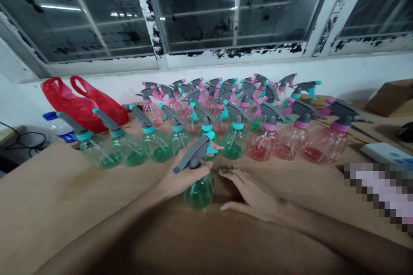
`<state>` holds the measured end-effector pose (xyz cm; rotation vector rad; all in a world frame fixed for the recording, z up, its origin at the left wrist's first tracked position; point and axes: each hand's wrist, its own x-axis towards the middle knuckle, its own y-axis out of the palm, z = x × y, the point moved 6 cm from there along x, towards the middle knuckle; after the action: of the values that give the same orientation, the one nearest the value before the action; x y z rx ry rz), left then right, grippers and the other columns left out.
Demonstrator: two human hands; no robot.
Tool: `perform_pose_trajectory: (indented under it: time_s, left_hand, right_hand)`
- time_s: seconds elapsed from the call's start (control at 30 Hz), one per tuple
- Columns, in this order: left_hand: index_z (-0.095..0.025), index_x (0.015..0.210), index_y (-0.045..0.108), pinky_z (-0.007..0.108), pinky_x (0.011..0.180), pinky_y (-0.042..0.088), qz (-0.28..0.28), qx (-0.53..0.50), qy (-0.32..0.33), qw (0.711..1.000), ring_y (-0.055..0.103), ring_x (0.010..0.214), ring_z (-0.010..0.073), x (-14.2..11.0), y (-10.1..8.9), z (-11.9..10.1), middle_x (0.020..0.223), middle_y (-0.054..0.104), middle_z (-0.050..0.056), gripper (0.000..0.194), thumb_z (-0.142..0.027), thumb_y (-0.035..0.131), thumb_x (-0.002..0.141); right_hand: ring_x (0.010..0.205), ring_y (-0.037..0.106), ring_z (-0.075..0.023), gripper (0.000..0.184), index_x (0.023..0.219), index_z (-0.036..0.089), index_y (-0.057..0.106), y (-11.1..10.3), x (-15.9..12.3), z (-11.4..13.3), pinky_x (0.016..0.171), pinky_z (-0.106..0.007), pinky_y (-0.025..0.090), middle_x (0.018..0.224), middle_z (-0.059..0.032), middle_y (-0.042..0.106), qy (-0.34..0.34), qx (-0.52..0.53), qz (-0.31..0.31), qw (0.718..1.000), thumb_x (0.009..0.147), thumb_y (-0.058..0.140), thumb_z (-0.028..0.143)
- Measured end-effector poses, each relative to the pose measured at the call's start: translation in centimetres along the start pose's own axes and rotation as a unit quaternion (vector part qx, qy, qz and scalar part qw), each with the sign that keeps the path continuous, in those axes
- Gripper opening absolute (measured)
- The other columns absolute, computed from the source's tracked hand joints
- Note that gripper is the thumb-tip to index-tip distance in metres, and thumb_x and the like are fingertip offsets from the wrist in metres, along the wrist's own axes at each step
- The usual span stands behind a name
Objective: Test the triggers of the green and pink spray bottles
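Note:
My left hand (180, 174) is wrapped round the neck of a green spray bottle (200, 191) with a grey head and a turquoise trigger. The bottle stands about upright near the front of the wooden table. To its right, my right hand (250, 191) is spread low over the tabletop, thumb and fingers apart, with nothing in it. Just behind both hands runs a row of spray bottles, green ones such as this bottle (232, 148) on the left and middle, and pink ones such as this bottle (261, 146) on the right.
More spray bottles (213, 107) crowd behind the front row. A red plastic bag (87, 103) and a blue-capped water bottle (60, 126) are at the left. On the right lie a cardboard box (392, 99) and a white box (387, 154). A window (232, 8) is behind the table.

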<state>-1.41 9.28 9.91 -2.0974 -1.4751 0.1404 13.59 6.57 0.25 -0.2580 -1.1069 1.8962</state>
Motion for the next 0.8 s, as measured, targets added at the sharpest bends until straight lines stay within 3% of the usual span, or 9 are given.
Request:
perform_pose_trajectory:
  time_s: [0.27,0.5,0.63,0.8]
  left_hand:
    - [-0.022,0.11,0.061,0.034,0.066,0.054,0.004,0.004,-0.02,1.0,0.065,0.071,0.0207,1.4,1.0,-0.3,0.087,0.069,0.004,0.037,-0.034,0.056,0.075]
    - [-0.023,0.094,0.063,0.031,0.068,0.052,0.011,-0.002,0.01,1.0,0.062,0.075,0.0196,1.6,0.8,-1.1,0.091,0.067,0.002,0.024,-0.031,0.055,0.073]
    - [-0.023,0.08,0.059,0.026,0.056,0.047,-0.002,0.022,-0.006,1.0,0.052,0.059,0.0138,1.4,0.9,-1.1,0.073,0.06,-0.001,0.013,-0.033,0.051,0.076]
    - [-0.022,0.072,0.054,0.026,0.06,0.045,-0.013,0.057,0.01,0.998,0.052,0.064,0.0144,1.2,0.7,-1.5,0.068,0.055,-0.003,0.013,-0.031,0.048,0.079]
  right_hand:
    - [0.127,0.045,-0.0267,0.06,0.129,0.019,0.047,-0.9,-1.4,-2.3,0.104,-0.045,0.04,0.135,-0.0121,0.051,-0.008,-0.033,0.01,0.999,0.083,0.054,0.058]
    - [0.126,0.047,-0.0275,0.054,0.125,0.021,0.051,-0.9,-1.2,-2.3,0.103,-0.047,0.04,0.132,-0.0106,0.055,-0.006,-0.031,0.011,0.999,0.083,0.056,0.055]
    - [0.126,0.047,-0.0277,0.052,0.126,0.023,0.051,-0.8,-1.3,-2.4,0.103,-0.049,0.04,0.132,-0.0099,0.056,-0.005,-0.028,0.01,1.0,0.084,0.056,0.053]
    - [0.126,0.047,-0.0272,0.05,0.123,0.021,0.052,-0.8,-1.4,-2.5,0.103,-0.048,0.041,0.133,-0.0096,0.056,-0.005,-0.047,0.012,0.999,0.085,0.055,0.053]
